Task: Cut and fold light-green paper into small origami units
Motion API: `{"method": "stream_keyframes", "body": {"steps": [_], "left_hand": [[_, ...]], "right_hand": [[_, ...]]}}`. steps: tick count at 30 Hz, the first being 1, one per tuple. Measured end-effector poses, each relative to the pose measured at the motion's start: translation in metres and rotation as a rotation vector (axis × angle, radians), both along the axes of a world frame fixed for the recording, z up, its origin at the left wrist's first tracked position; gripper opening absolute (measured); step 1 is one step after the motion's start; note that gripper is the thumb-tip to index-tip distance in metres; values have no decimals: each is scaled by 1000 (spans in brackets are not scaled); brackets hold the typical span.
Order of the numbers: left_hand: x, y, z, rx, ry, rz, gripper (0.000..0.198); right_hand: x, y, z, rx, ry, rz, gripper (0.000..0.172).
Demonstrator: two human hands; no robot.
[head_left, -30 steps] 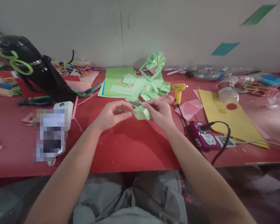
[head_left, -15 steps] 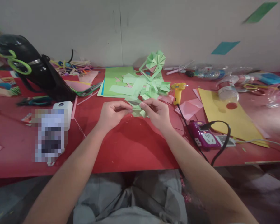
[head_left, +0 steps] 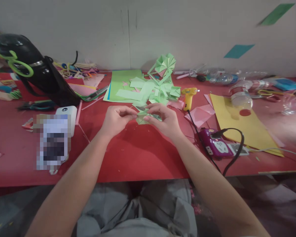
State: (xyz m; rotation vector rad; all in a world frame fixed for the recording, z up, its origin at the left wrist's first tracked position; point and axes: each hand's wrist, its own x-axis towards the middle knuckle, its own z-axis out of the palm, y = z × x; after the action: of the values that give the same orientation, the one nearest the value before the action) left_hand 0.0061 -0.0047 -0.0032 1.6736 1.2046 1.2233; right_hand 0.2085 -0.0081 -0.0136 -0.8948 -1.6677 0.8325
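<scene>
Between my hands is a small folded piece of light green paper (head_left: 143,119), just above the red tabletop (head_left: 135,154). My left hand (head_left: 117,120) pinches its left side between thumb and fingers. On the right side, my right hand (head_left: 164,119) grips it with the thumb in front and the fingers behind, hiding part of the folds. Right behind my hands lie several light green folded pieces and strips (head_left: 145,90). A pleated green paper rosette (head_left: 165,64) stands up beyond them.
To the right are a yellow glue gun (head_left: 188,97), pink paper (head_left: 201,115), a purple power socket (head_left: 215,144) with cables, a yellow sheet (head_left: 241,125) and a plastic bottle (head_left: 240,97). At left are a black flask (head_left: 37,69), pliers (head_left: 37,106) and a blurred-out phone (head_left: 54,141).
The folded green paper has turned slightly between my hands, and my right fingers have shifted on it. My left hand has moved a little to the left. The other things stay put.
</scene>
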Motion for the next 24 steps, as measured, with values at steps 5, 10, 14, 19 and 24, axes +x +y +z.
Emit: {"method": "stream_keyframes", "body": {"steps": [5, 10, 14, 19, 24], "left_hand": [[1, 1, -1, 6, 15, -75, 13], [2, -1, 1, -50, -8, -110, 31], [3, -3, 1, -62, -7, -119, 32], [5, -3, -1, -61, 3, -155, 21], [5, -1, -2, 19, 86, -52, 12]], "right_hand": [[-1, 0, -1, 0, -30, 13, 20], [-5, -1, -2, -110, 32, -34, 29], [-5, 0, -2, -154, 78, -31, 37], [-4, -1, -1, -148, 43, -39, 39], [-5, -1, -2, -89, 28, -21, 34]]}}
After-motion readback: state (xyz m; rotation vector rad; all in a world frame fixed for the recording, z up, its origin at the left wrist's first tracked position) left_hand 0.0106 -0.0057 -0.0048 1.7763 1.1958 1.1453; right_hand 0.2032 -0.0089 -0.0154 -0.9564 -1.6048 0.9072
